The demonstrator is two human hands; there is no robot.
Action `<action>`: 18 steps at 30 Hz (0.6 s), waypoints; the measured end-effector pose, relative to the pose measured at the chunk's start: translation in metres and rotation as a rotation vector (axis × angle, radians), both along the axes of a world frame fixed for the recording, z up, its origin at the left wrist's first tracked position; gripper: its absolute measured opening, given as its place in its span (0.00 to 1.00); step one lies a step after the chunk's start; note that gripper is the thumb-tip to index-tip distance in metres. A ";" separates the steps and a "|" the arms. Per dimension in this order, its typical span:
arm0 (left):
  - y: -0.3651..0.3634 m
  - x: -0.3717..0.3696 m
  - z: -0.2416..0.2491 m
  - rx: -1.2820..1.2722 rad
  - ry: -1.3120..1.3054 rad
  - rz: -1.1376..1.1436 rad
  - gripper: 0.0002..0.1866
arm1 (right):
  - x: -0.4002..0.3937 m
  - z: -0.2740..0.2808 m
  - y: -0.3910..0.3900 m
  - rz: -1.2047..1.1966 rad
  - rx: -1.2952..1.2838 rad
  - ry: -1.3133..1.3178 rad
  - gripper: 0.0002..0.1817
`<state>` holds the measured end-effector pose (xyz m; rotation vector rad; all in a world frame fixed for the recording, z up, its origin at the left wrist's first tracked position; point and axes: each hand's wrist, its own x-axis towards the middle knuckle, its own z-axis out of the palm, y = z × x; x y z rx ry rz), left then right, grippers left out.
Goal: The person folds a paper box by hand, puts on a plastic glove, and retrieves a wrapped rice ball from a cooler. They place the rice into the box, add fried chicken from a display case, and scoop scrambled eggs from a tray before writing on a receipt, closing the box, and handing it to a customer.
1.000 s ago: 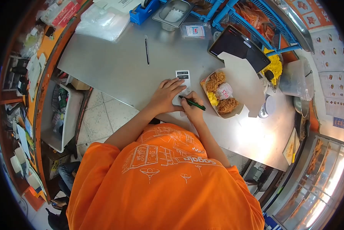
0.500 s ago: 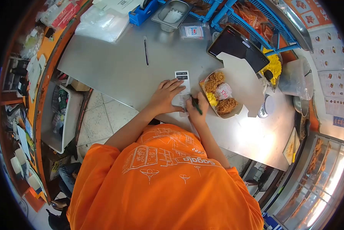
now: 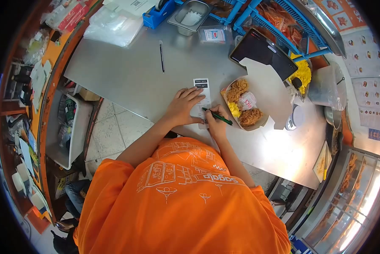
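Note:
A printed paper receipt [image 3: 202, 98] lies on the metal table in front of me. My left hand [image 3: 183, 108] rests flat on its left side with the fingers spread. In my right hand [image 3: 216, 122] is a green pen [image 3: 220, 117], gripped between the fingers over the receipt's right edge, with its length slanting down to the right. Just right of that hand stands an open paper food box [image 3: 266, 95]. Inside it are two pieces of fried chicken [image 3: 251, 117], some yellow food [image 3: 233, 109] and a white wrapped bundle [image 3: 247, 100] with red print.
A second pen [image 3: 161, 57] lies on the metal table [image 3: 126, 72]. Behind the food box are a tablet [image 3: 264, 53] and blue baskets [image 3: 278, 27]. Plastic bags [image 3: 113, 26], a blue tape dispenser [image 3: 159, 15] and a metal container [image 3: 190, 17] line the far edge.
The green pen has swung from nearly upright to a slant, its upper end now pointing lower right. My right hand has turned slightly with it. My left hand stays in place.

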<state>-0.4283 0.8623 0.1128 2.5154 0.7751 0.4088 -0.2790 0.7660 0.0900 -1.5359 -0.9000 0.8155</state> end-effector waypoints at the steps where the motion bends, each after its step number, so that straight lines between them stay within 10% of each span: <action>1: 0.000 0.000 0.000 -0.001 0.000 -0.001 0.44 | -0.001 0.006 0.001 -0.001 -0.001 0.000 0.07; 3: 0.000 0.000 0.000 0.001 -0.012 0.009 0.44 | -0.002 0.020 0.001 -0.063 0.057 -0.601 0.07; 12: -0.001 0.000 0.003 -0.018 -0.004 0.007 0.44 | 0.001 0.003 -0.005 -0.070 0.010 0.055 0.08; 18: -0.001 0.001 0.003 -0.003 -0.013 0.007 0.44 | -0.005 0.024 -0.004 -0.140 0.088 -0.439 0.09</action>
